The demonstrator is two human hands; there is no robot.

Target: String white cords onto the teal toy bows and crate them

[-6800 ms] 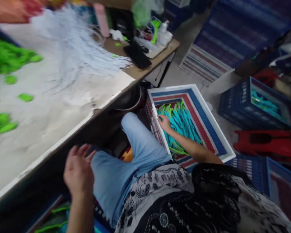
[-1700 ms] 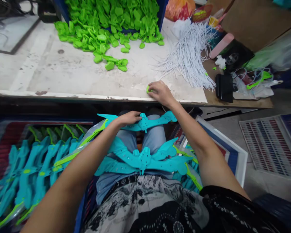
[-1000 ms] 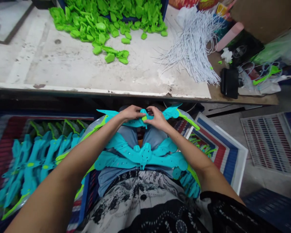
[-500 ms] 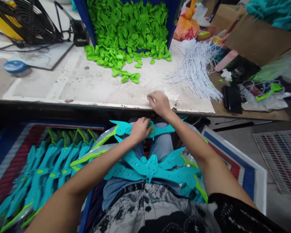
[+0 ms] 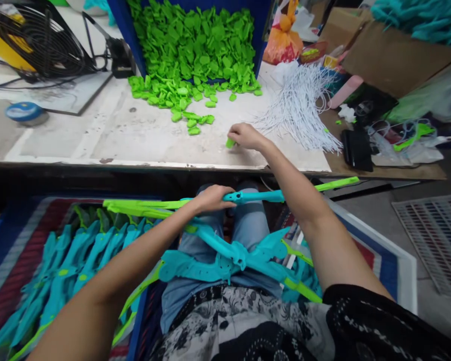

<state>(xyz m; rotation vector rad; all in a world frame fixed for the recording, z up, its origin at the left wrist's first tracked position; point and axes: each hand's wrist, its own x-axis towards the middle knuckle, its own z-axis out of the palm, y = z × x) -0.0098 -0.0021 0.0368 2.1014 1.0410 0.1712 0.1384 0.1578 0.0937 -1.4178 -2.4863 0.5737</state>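
My left hand (image 5: pixel 213 198) is closed around a turquoise plastic wing-shaped part (image 5: pixel 261 196) with green end arms, held edge-on above my knees. My right hand (image 5: pixel 247 136) pinches a small green plastic piece (image 5: pixel 230 143) just over the table's front portion. Across my lap lie more turquoise wing-shaped parts (image 5: pixel 237 255), overlapping one another. Beyond the right hand, loose small green pieces (image 5: pixel 193 120) lie on the table, spilling from a heap (image 5: pixel 199 45) in a blue bin (image 5: pixel 263 40).
White ties (image 5: pixel 304 110) lie in a bundle at the right of the table (image 5: pixel 143 140). On the left are a black fan (image 5: pixel 41 35) and a blue-lidded tin (image 5: pixel 24 112). A blue crate (image 5: pixel 7 210) of turquoise parts stands beside my left leg, a white-rimmed tray (image 5: pixel 408 281) at my right.
My left hand has turned the turquoise part from face-up to edge-on. My right hand has shifted slightly up the table, and a green piece now shows in its fingers.
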